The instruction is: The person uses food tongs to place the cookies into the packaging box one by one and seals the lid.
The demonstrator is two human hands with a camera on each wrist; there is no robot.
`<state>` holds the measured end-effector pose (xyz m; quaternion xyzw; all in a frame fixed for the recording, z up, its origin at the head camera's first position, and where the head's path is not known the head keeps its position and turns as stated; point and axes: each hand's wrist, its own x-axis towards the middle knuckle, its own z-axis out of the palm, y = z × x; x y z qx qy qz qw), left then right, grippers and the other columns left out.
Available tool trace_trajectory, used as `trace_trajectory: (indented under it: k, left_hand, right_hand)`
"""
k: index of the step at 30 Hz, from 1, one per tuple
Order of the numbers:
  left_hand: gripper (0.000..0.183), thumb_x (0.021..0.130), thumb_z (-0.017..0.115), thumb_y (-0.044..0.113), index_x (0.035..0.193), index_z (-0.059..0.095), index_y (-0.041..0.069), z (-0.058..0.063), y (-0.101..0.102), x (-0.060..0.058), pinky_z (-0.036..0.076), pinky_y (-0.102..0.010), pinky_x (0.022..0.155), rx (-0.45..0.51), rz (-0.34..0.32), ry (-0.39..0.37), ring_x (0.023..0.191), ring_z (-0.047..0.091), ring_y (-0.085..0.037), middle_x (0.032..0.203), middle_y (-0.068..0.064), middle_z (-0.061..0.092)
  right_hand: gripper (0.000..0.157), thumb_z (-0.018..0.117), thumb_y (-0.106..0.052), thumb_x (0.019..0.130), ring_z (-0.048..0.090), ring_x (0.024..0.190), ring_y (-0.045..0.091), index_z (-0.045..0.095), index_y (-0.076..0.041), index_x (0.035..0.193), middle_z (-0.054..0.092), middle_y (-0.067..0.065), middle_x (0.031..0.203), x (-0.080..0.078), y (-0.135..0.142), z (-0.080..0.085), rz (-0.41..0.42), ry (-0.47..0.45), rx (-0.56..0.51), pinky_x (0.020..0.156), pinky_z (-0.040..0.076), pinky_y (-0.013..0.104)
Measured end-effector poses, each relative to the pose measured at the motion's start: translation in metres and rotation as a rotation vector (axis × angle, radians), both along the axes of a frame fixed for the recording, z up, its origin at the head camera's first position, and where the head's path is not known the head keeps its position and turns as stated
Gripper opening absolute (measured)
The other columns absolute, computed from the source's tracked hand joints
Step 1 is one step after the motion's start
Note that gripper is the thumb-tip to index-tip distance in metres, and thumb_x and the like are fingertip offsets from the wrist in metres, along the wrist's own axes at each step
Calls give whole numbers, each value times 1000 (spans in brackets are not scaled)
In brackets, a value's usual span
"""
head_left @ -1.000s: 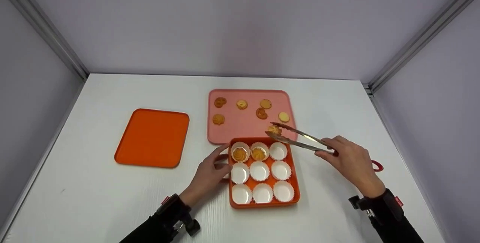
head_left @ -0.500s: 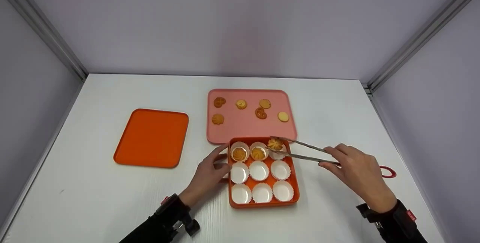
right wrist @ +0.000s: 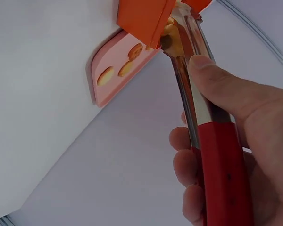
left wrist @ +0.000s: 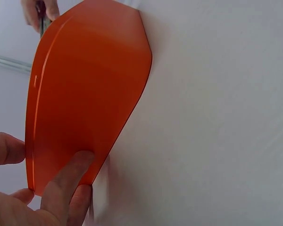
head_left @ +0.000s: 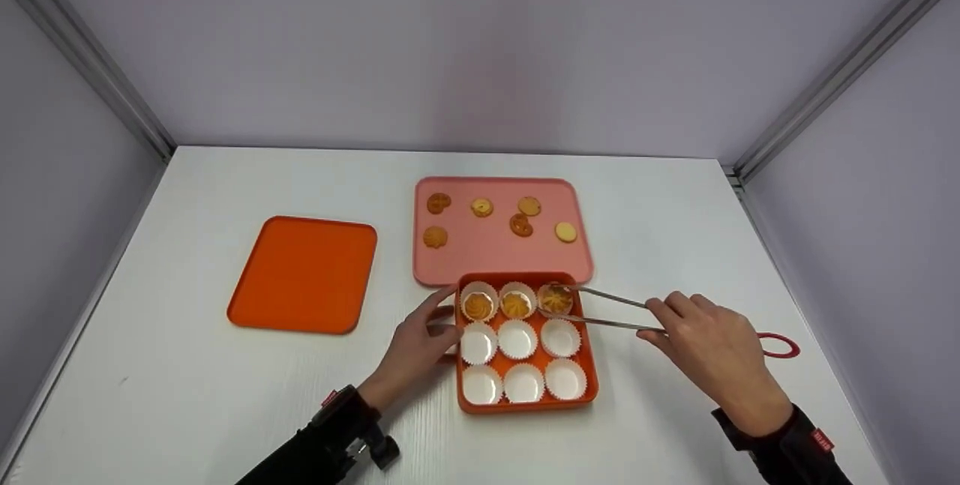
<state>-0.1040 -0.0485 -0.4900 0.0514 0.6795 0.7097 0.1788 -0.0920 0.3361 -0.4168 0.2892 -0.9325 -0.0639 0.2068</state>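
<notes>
Metal tongs with red handles lie in my right hand, thumb on one arm and fingers around the other. Their tips reach into the back right paper cup of the orange box, at either side of a swirl cookie that sits inside the cup. Two more swirl cookies occupy the other back-row cups. White paper cups stand bare in the middle and front rows. My left hand touches the box's left wall, its fingertips resting against the orange side.
Behind the box, partly overlapped by it, is a pink tray holding several cookies, among them a pretzel-shaped one and a pale round one. An orange lid-like square tray lies left on the white table.
The tongs have carried the swirl cookie from the pink tray's front edge toward me, down into the back right cup. The left hand and the box have stayed in place.
</notes>
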Motion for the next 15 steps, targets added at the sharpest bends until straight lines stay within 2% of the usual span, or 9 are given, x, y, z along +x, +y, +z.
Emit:
trace_trajectory:
  k: [3, 9, 15]
  left_hand:
    - [65, 93, 57, 2, 152, 30, 9, 0, 0, 0, 54, -53, 81, -10, -4, 2, 111, 57, -42, 140, -33, 39]
    - [64, 94, 58, 4, 152, 30, 7, 1, 0, 0, 53, -57, 83, -11, 2, 12, 111, 57, -42, 140, -33, 40]
    - [63, 94, 57, 3, 151, 31, 6, 7, 0, 3, 53, -57, 82, -49, 3, 22, 110, 57, -42, 139, -33, 41]
  right_hand:
    - [46, 87, -33, 69, 55, 60, 23, 71, -4, 100, 60, 6, 80, 1, -3, 1, 0, 11, 18, 43, 48, 30]
    - [46, 85, -35, 71, 56, 61, 25, 70, -2, 101, 60, 8, 80, 0, -7, 2, -2, 23, 43, 43, 49, 33]
    - [50, 87, -36, 68, 54, 58, 25, 70, -2, 101, 58, 9, 77, -2, -7, 0, 19, 73, 29, 39, 45, 32]
